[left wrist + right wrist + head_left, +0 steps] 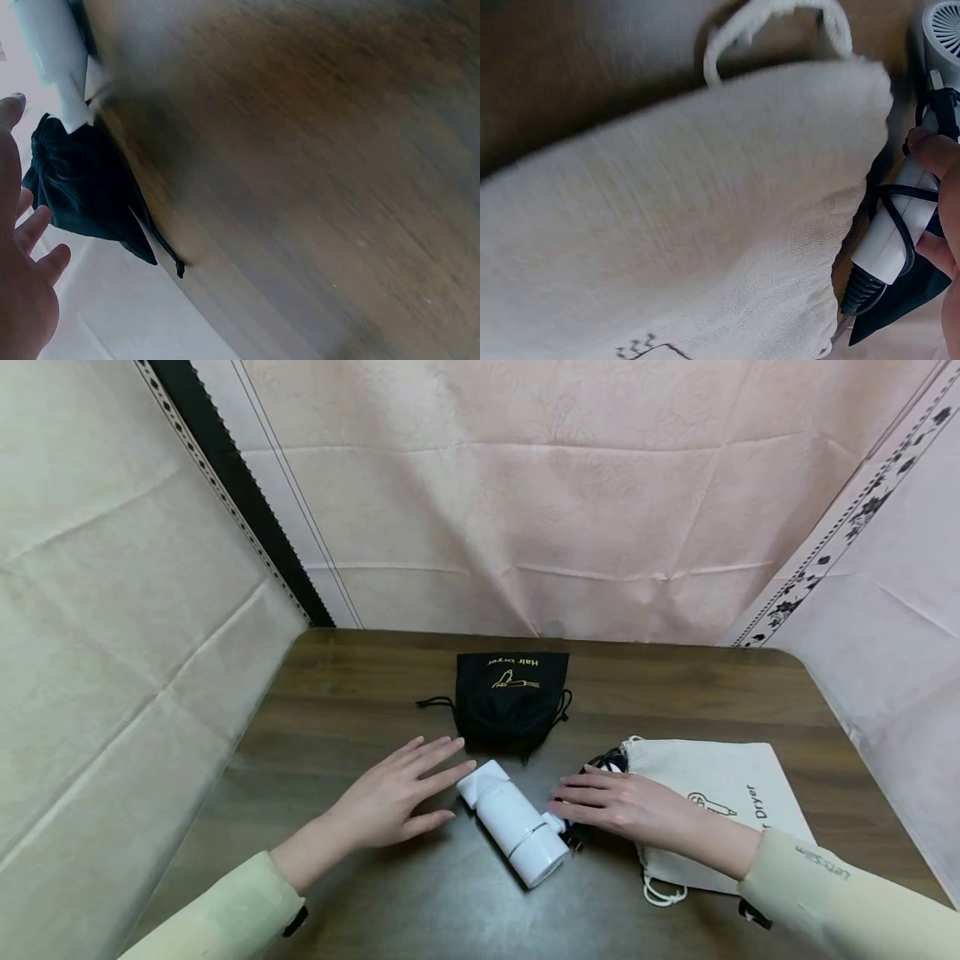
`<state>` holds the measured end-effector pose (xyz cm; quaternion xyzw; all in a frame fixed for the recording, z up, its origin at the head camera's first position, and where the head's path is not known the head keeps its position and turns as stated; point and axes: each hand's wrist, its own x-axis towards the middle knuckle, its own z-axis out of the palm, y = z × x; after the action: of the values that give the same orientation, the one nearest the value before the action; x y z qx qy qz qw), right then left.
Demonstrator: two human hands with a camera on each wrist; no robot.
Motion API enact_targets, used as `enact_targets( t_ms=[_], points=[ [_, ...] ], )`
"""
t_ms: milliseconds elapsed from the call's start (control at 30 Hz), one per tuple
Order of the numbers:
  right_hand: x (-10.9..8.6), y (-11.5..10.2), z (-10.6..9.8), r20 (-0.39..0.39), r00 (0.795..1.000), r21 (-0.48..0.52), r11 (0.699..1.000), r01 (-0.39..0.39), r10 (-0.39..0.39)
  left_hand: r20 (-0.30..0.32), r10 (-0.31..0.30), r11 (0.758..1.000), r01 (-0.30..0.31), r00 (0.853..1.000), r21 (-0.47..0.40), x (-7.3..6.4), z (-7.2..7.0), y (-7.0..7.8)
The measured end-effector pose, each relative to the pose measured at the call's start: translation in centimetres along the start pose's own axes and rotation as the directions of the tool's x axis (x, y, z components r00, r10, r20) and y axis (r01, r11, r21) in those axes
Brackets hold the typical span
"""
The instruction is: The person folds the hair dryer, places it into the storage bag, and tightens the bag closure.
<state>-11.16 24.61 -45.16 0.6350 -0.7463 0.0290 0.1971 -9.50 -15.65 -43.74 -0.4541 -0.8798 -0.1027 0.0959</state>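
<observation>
Hair dryer: white hair dryer (pixel 510 822) on the table (pixel 337 718), lying between the two hands.
Barrel axis: diagonal; nozzle (pixel 483 781) away from the person and to the left, rear end nearer the person and to the right.
Handle (pixel 900 232): branches from the barrel to the right and away from the person, wrapped in black cord (pixel 911 191); largely covered by the right hand in the head view.
Right hand (pixel 622 806): the nearer; thumb to one side of the handle and a finger to the other, appearing to grip it lightly.
Left hand (pixel 393 789): fingers extended and spread, nothing held; index fingertip just beside the nozzle, contact cannot be confirmed.
Black pouch (pixel 510 714): beyond the nozzle, near the left fingertips.
Cloth bag (pixel 675 764): right of the dryer, partly beneath the right forearm in view.
</observation>
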Motion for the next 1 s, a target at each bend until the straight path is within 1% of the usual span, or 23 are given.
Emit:
enact_targets(
  t_ms=[100, 233, 300, 400, 500, 567, 667, 733, 833, 933, 1000],
  points=[
    [0.1, 0.6, 0.6, 0.017, 1.000, 0.004, 1.000, 0.004, -0.004, 0.009, 0.018, 1.000, -0.018, 1.000, -0.009, 0.2, 0.2, 0.1],
    [0.1, 1.3, 1.0, 0.078, 0.997, 0.006, 1.000, 0.004, -0.004, 0.018, 0.052, 0.999, -0.052, 0.999, -0.016, 0.5, 0.5, 0.4],
    [0.1, 1.7, 0.9, 0.108, 0.994, 0.002, 1.000, -0.011, 0.011, 0.021, 0.071, 0.997, -0.071, 0.997, -0.018, 0.8, 0.6, 0.6],
    [-0.1, 2.1, 0.5, 0.122, 0.991, -0.026, 0.999, -0.044, 0.047, 0.030, 0.103, 0.995, -0.103, 0.994, -0.015, 1.4, 0.7, 0.9],
    [-0.6, 2.4, -0.2, 0.108, 0.990, -0.053, 0.995, -0.080, 0.086, 0.038, 0.141, 0.990, -0.141, 0.989, -0.005, 2.1, 0.9, 1.1],
    [-1.2, 2.6, -0.5, 0.094, 0.989, -0.055, 0.993, -0.109, 0.113, 0.046, 0.165, 0.986, -0.165, 0.985, -0.002, 2.5, 1.0, 1.2],
    [-2.3, 2.8, -1.1, 0.075, 0.983, -0.031, 0.986, -0.166, 0.168, 0.067, 0.194, 0.981, -0.195, 0.979, -0.004, 3.0, 1.1, 1.4],
    [-3.0, 2.8, -1.5, 0.064, 0.976, 0.007, 0.978, -0.211, 0.210, 0.087, 0.211, 0.977, -0.211, 0.974, -0.007, 3.2, 1.3, 1.5],
    [-3.8, 2.9, -1.9, 0.039, 0.966, 0.041, 0.966, -0.256, 0.255, 0.125, 0.233, 0.972, -0.232, 0.964, -0.019, 3.5, 1.5, 1.6],
    [-4.4, 2.9, -2.3, 0.009, 0.958, 0.041, 0.957, -0.287, 0.287, 0.156, 0.263, 0.965, -0.263, 0.952, -0.023, 3.9, 1.7, 1.7],
    [-4.7, 2.8, -2.6, -0.002, 0.949, 0.040, 0.948, -0.316, 0.317, 0.173, 0.282, 0.959, -0.283, 0.944, -0.021, 4.1, 1.8, 1.7]
  ],
)
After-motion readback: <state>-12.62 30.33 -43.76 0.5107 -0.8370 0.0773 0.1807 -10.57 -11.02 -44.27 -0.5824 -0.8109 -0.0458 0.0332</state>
